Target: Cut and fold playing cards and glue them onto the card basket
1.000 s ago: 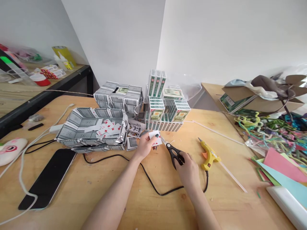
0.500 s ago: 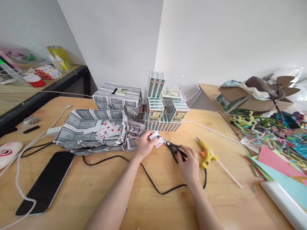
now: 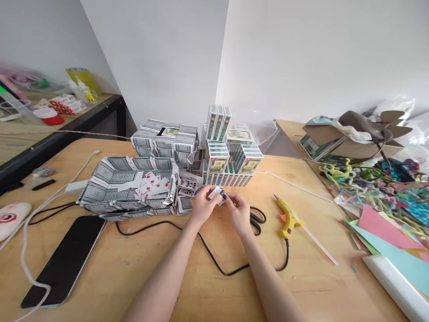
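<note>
Our left hand pinched a small white card piece between thumb and fingers, over the tabletop and in front of the stacked card boxes. Our right hand had thumb and fingertips drawn together at the piece; we could not tell whether they gripped it. Just beside that hand we had the scissors lying down, black handles showing, blades hidden. Farther right lay the yellow glue gun. Left of our hands we had loose playing cards, then a bin of patterned cards with cut pieces inside. Nearer us, at far left, a white cable crossed the black phone.
</note>
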Demonstrator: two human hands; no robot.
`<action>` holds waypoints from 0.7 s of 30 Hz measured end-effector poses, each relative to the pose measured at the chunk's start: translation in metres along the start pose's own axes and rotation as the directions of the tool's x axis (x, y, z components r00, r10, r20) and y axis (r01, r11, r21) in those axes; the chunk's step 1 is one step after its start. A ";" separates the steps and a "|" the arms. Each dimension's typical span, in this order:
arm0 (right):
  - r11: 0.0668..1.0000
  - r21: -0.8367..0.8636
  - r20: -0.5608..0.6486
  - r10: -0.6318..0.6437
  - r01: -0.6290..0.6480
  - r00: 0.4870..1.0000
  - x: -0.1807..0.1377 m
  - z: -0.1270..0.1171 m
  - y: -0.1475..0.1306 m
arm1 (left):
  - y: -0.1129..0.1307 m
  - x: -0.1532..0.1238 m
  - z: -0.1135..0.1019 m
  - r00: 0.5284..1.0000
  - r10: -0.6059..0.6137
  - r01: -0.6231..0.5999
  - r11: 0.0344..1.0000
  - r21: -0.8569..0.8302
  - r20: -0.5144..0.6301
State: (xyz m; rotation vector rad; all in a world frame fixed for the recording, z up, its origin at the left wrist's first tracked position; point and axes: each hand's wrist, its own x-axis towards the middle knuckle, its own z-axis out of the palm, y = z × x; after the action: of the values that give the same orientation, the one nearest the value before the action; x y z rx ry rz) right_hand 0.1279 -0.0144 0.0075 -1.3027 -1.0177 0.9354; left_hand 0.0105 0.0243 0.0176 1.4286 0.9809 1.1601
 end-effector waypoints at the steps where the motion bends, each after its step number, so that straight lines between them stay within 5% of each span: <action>1: 1.000 0.013 -0.004 -0.014 0.014 1.000 0.000 0.002 0.004 | 0.000 0.000 0.000 1.000 0.008 -0.007 0.998 0.061 -0.011; 6: 0.999 0.002 -0.003 -0.050 0.050 0.999 -0.002 0.003 0.014 | -0.005 -0.003 0.000 0.998 0.032 -0.014 0.954 0.299 -0.058; 15: 0.999 0.050 -0.013 -0.003 0.004 1.000 -0.004 0.003 0.012 | -0.014 -0.004 0.003 0.982 0.081 -0.012 0.926 0.377 -0.169; 21: 0.972 0.223 -0.040 0.083 -0.072 0.996 -0.002 0.003 0.014 | -0.009 0.001 0.000 0.958 -0.050 0.066 0.997 0.049 -0.283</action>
State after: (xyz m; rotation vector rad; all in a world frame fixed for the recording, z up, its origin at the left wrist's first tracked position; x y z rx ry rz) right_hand 0.1252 -0.0143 -0.0067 -1.1781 -0.8043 1.0403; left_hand 0.0104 0.0266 0.0086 1.2921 1.2556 1.3251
